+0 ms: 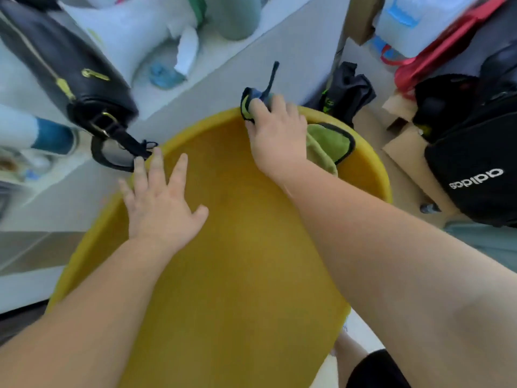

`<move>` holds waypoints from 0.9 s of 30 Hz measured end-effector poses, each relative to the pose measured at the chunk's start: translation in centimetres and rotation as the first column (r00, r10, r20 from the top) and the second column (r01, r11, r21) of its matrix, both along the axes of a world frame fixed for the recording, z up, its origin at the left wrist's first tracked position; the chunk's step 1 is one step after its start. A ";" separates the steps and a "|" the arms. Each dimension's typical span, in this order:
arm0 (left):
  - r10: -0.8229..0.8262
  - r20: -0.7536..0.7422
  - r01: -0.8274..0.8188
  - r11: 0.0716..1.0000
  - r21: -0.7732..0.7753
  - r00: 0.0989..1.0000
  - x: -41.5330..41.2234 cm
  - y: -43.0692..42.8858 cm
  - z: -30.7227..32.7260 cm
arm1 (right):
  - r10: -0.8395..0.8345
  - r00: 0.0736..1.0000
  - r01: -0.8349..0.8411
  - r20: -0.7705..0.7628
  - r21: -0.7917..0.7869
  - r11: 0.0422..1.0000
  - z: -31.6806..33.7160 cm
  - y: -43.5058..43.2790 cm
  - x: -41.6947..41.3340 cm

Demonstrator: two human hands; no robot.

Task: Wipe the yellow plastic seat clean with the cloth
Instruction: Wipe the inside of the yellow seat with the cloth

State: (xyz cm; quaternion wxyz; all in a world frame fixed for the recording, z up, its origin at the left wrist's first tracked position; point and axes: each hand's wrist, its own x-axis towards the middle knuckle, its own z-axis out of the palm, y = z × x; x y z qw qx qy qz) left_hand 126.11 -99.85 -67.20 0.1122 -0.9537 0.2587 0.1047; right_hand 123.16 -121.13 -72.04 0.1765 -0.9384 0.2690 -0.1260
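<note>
The yellow plastic seat (237, 247) fills the middle of the view, rounded and wide. My right hand (275, 135) presses a green cloth with black trim (330, 141) against the seat's far rim; part of the cloth bunches out past my fingertips and a black loop sticks up from it. My left hand (159, 203) lies flat on the seat's left side, fingers spread, holding nothing.
A black handbag with gold zips (70, 77) hangs off the white desk (251, 65) at left. A black Adidas bag (475, 169), cardboard (405, 152) and a folded dark umbrella (347, 91) crowd the floor at right. A white megaphone (134, 32) lies on the desk.
</note>
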 end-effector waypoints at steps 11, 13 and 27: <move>0.382 -0.236 -0.398 0.917 -0.022 0.893 -3.8 27.9 0.3 | 0.341 0.934 -0.240 -0.109 0.516 0.822 0.1 28.1 1.1; 0.335 -0.301 -0.375 0.923 -0.084 0.893 -5.2 30.3 -0.5 | 0.295 0.940 -0.145 -0.168 0.588 0.796 0.2 30.9 -0.2; 0.344 -0.314 -0.426 0.870 -0.249 0.885 -7.7 33.8 -2.1 | 0.249 0.924 0.037 -0.289 0.718 0.695 1.5 38.6 -3.1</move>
